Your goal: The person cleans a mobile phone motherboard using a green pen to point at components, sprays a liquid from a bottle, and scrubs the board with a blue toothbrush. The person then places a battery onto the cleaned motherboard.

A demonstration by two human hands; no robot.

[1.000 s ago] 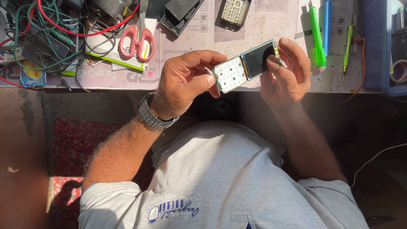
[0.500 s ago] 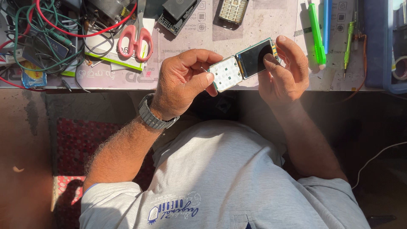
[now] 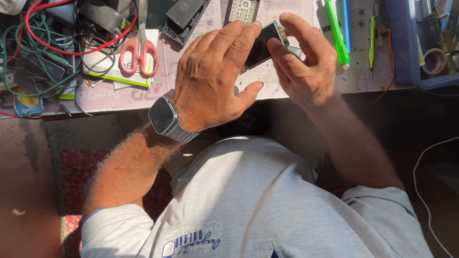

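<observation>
Above the near edge of the worktop [image 3: 296, 88], both hands grip a small phone board [image 3: 262, 44], its dark screen facing up. The left hand [image 3: 210, 76] pinches its near end, fingers covering that part; the right hand [image 3: 301, 62] grips the far end between thumb and fingertips. The board looks light, thin, stiff and fragile, best held by its edges, off the screen. Scissors [image 3: 138, 52] lie toward the left edge, a green pen [image 3: 336, 31] just right of the hands.
</observation>
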